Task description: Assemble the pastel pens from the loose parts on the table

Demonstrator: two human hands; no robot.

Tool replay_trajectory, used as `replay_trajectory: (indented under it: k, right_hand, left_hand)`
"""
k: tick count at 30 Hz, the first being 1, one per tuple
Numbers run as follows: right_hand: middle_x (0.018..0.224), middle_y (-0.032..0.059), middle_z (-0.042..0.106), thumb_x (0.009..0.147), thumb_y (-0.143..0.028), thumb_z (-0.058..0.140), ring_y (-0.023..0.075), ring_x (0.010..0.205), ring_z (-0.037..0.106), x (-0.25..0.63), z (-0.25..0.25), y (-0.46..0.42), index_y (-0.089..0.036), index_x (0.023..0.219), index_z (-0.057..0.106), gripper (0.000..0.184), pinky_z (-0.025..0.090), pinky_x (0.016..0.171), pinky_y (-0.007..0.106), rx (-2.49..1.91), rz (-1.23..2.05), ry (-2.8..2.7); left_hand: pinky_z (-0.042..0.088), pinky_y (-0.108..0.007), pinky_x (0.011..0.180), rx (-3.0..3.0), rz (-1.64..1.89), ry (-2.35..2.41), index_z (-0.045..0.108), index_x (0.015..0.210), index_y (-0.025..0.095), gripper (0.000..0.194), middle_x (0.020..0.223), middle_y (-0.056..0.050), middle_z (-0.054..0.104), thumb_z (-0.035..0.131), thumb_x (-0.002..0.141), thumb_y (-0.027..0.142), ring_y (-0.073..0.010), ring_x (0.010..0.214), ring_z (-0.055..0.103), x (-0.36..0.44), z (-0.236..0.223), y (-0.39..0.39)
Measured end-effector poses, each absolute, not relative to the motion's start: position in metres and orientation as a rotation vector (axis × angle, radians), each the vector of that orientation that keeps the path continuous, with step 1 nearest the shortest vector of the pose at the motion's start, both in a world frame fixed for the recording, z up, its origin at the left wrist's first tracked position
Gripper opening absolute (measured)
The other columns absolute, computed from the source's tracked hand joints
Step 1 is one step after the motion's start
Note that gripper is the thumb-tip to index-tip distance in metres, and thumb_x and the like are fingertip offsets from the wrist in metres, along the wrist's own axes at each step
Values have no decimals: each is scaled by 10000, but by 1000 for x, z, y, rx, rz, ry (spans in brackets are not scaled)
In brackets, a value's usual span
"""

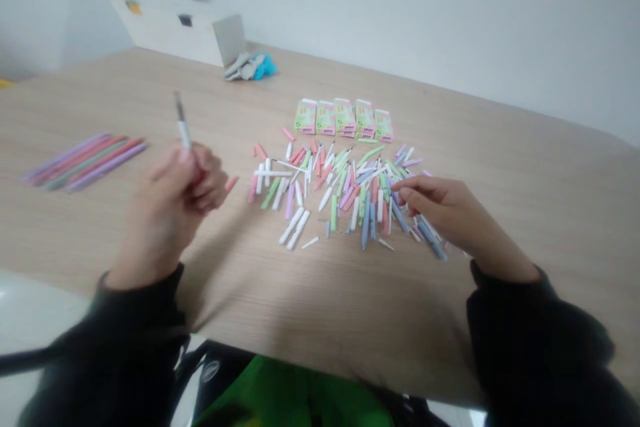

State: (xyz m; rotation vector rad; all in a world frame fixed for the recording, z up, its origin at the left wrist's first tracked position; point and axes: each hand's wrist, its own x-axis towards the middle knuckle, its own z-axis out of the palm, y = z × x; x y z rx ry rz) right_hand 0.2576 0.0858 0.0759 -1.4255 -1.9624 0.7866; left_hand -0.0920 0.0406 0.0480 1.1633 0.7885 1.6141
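The wood-grained table (300, 300) stretched between its near edge and the slim pastel pen parts (362, 201). Left of them, the left hand (175, 193) curled round an upright pen piece (184, 132); the right hand (445, 205), loosely bent, was at their right side, its hold impossible to tell.

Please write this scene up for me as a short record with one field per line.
Left hand: the left hand, raised, grips a slim white piece with its dark tip up
Right hand: the right hand, at the right side of the loose pen parts; whether it holds one is unclear
Part colours: white, green, purple, blue, pinkish red
Behind parts: row of small boxes
Far left: long coloured sticks, side by side, blurred
Back left: grey-and-blue bundle beside a white box
Surface: wood-grain table
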Motion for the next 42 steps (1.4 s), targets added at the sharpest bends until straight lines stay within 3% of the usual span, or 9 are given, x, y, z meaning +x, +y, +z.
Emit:
replay_trajectory:
  k: [3,6,11,20,28,42]
  right_hand:
    - [587,-9,629,885,-337,595,117,476,515,257,64,100,-185,984,761,246,372,474,249,-1470,859,-2189]
    - [666,1,675,904,-253,536,117,499,548,228,56,121,-178,1042,752,267,417,541,263,-1423,828,-2414]
    - [1004,81,747,858,-102,497,184,882,650,145,47,174,-151,998,767,308,457,797,294,-1081,477,-2627]
    - [847,168,751,798,-70,503,208,766,638,55,17,223,-62,859,768,272,441,755,309,-1213,239,-2826]
    - [932,215,750,819,-135,529,255,812,676,53,8,216,-37,974,757,293,475,743,325,-1341,212,-2819]
    - [1030,205,749,840,-115,523,277,943,684,53,4,218,-82,957,753,260,498,845,349,-1340,200,-2818]
  left_hand:
    - [127,-235,412,1025,1700,911,563,709,165,265,550,52,255,700,849,344,-71,455,230,-115,37,18]
    - [127,-236,419,892,1673,1001,558,716,160,254,559,51,262,665,871,329,-66,458,243,-117,15,3]
    - [145,-239,430,882,1616,1049,566,747,159,240,574,49,298,622,904,331,-67,475,272,-109,-3,-3]
    - [156,-264,445,837,1557,1174,543,737,172,267,610,32,334,619,917,355,-80,504,272,-113,-8,-10]
    - [172,-249,450,895,1491,1233,538,715,163,332,614,30,339,612,936,399,-78,520,280,-111,-5,-13]
    - [211,-263,459,1047,1433,1322,524,661,176,375,597,13,360,585,956,400,-111,524,307,-113,-9,-12]
